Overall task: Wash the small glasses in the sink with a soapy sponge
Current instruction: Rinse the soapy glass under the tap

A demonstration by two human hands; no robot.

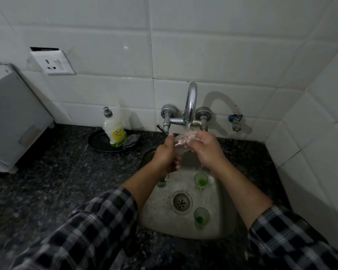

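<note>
- While water from the tap (190, 102) runs over it, a small clear glass (180, 143) is held between both hands just under the spout and above the back of the steel sink (156, 221). It is see-through and blurred, so its tilt cannot be told.
- The left hand (167, 152) wraps curled fingers round the nearer part of the glass, thumb pointing up. The right hand (205, 151) has its fingers curled over the farther part, in the stream.
- Three more small glasses stand upright on the sink floor, each green toward the bottom:
  - one glass behind the drain (201, 180);
  - one glass in front of the drain (201, 217), to its right;
  - one half-hidden glass (162, 181) under the left forearm.
- The drain (181, 201) lies between them.
- Such a glass is probably light, stiff and thin-walled, so it likely breaks easily against the hard basin or the metal spout.
- Wet, and perhaps soapy, it will be slippery. A wrap of fingers and thumb round the wall looks safer than a pinch at the rim, with the other hand steadying it.
- Holding it low over the basin would shorten any fall, though the glasses standing below could be struck.
- A dark scrubbing pad (132, 140) lies beside the dish-soap bottle (114, 129) in a black pan (98, 146) on the granite counter (57, 172). Neither hand holds it.
</note>
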